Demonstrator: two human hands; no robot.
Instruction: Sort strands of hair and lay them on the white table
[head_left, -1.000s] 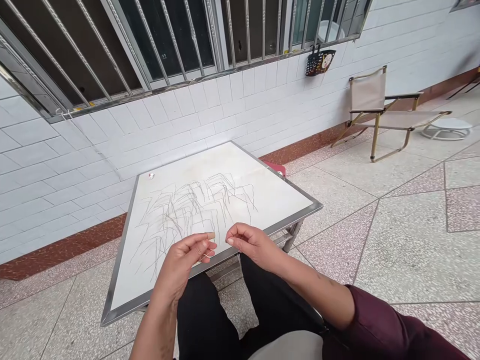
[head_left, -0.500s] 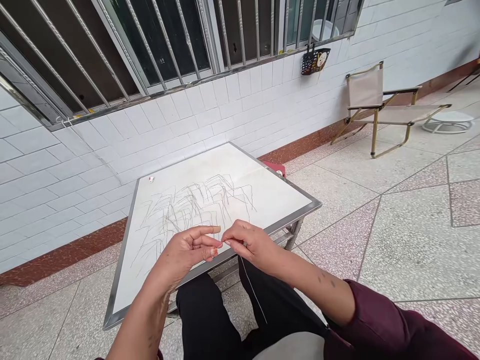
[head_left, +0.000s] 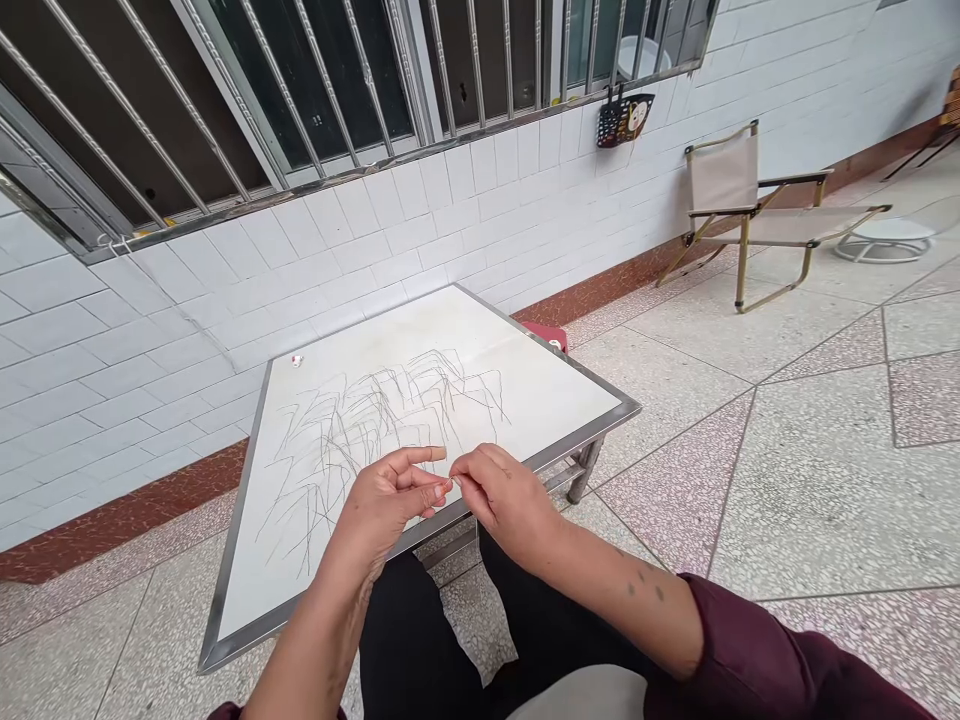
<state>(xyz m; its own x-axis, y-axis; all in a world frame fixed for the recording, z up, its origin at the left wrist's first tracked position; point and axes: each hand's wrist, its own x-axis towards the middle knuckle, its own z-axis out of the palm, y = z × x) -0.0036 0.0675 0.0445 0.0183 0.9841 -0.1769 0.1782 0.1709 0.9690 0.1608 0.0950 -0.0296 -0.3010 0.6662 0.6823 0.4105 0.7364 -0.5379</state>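
1. Over the near edge of the desk [head_left: 600, 395], the left hand [head_left: 390, 500] and right hand [head_left: 506, 495] met fingertip to fingertip, pinching something too fine to make out.
2. Loose thin strands [head_left: 375, 420] lay scattered across the desk top, just beyond both hands.
3. Working this well likely called for a steady, light pinch, with both hands kept close together above the desk.

You have one white table [head_left: 555, 395] before you, one folding chair [head_left: 739, 215], one hanging basket [head_left: 625, 117], and thin strands [head_left: 375, 420] too tangled to count.
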